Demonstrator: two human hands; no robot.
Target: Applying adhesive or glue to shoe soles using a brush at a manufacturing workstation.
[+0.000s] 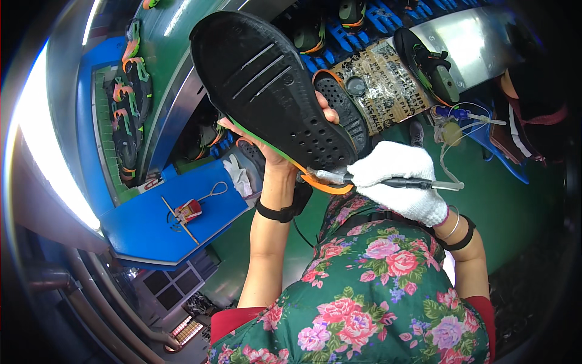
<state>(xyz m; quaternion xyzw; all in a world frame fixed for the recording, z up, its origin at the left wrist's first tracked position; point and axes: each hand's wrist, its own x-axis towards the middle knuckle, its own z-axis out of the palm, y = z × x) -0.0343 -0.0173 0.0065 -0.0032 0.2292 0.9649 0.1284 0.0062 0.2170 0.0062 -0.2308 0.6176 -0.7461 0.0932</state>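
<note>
My bare left hand (270,147) holds up a large black shoe sole (267,91), its holed and grooved inner face toward me. A green and orange edge runs along its lower side. Fingertips show past the sole's right side. My right hand (397,182), in a white knit glove, is closed around a black-handled glue brush (405,182) with a clear tube at its back end. The brush's pale tip (329,176) lies at the orange-edged end of the sole, seemingly touching it.
Behind the held sole lies another black sole (339,100) by a taped cardboard sheet (388,85). A black shoe (427,67) rests on a metal plate (467,48). Several shoes (124,115) line a conveyor at left. A blue table (151,224) bears a red-and-wood tool (188,210) and a white glove (236,176).
</note>
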